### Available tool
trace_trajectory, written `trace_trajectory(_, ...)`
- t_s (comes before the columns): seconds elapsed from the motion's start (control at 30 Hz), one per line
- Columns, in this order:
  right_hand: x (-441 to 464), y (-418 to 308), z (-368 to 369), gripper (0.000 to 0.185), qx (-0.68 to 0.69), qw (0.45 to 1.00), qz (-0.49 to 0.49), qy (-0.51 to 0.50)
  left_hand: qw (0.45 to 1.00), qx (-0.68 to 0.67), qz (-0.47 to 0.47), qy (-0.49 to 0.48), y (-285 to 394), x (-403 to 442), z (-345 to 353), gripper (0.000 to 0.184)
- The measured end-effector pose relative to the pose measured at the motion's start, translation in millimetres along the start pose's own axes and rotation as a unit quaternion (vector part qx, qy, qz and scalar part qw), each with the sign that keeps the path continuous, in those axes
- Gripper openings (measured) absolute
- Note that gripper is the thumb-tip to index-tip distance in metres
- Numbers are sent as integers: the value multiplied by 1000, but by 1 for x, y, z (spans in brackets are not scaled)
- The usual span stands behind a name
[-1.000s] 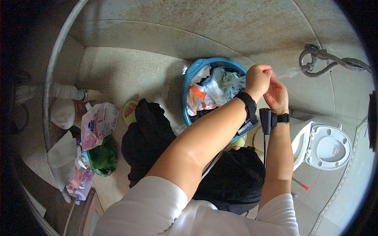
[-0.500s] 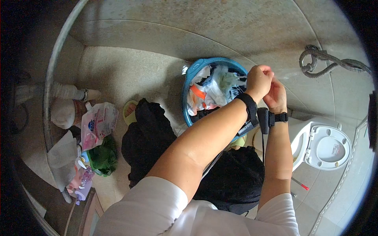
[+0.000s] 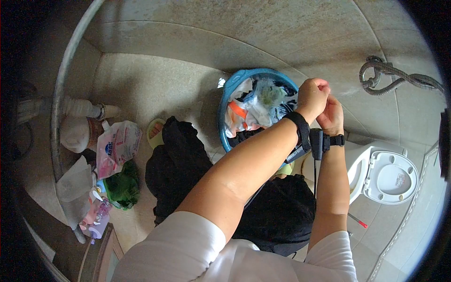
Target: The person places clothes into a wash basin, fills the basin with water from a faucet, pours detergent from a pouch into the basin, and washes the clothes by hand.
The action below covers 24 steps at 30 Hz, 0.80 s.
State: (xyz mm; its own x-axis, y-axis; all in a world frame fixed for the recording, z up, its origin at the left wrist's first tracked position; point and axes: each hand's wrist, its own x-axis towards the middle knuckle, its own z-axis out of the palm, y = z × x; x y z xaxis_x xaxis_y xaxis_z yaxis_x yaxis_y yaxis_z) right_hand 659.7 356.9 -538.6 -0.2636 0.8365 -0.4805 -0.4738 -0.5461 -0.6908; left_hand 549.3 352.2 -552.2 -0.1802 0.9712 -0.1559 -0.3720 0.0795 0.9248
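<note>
Blue basin (image 3: pixel 228 87) of mixed clothes (image 3: pixel 256 110): left of both hands, just beside them. Left hand (image 3: pixel 312 99): near basin's right rim, arm stretched out, wrist bent, fingers curled in; grip on anything, cannot tell. Right hand (image 3: pixel 333 115): just beside the left, forearm upright in view, fingers partly hidden behind it; apart or together, cannot tell. Against half a second ago: hands' pose nearly unchanged; pale translucent patch (image 3: pixel 271 95) over the clothes, left of the hands, differently shaped.

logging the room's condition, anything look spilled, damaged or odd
Brownish stains mottle the wall beyond the tub, looking odd beside the plainer tile near the hose. I see no clear spill or damage.
</note>
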Motion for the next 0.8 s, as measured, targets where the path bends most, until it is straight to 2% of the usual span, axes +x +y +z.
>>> trace_trajectory(0.8, -4, 0, -1, 27, 0, 1000, 1, -22, 1000, 16, 9, 15, -1, -1, 0, 18)
